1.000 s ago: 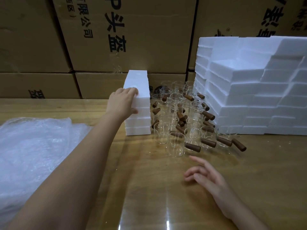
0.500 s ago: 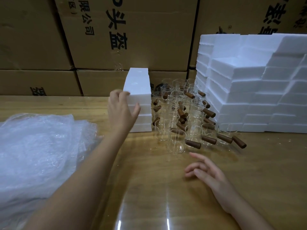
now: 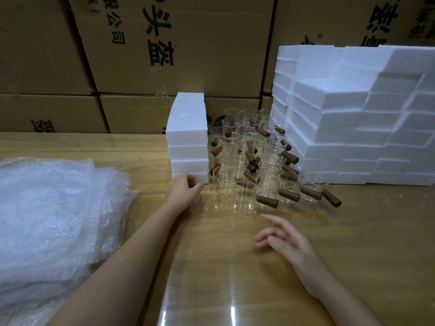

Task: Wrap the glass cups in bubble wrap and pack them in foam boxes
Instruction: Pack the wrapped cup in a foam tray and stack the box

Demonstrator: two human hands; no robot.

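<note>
Down the small stack of foam boxes (image 3: 188, 137) went the left hand (image 3: 186, 191): a second before it was at the upper boxes, and now it was at the foot of the stack. The right hand had almost not moved.

Well to the left of the left hand lay the heap of bubble wrap (image 3: 47, 220), flat on the table (image 3: 353, 243) and not touched by anybody. The left hand itself was at the lowest foam box (image 3: 200, 176). Its fingers were curled against the front lower edge and the thumb was pressed near the right front corner, so I judged that it held this box in a light grip. The long axis of the box ran away from the person, and three more boxes stood on top of it.

Just to the right of this hand, beside the stack, stood the glass cups (image 3: 244, 184) with brown handles, crowded together and still unwrapped. The nearest cup was in front of the right hand (image 3: 289, 245), near its fingertips but apart from them. This hand hovered low over the table, half open with relaxed fingers, and held nothing. For a cup the right hand was nearer; for the box, the left.

Farther to the right of both hands rose the big pile of foam boxes (image 3: 353, 128).
</note>
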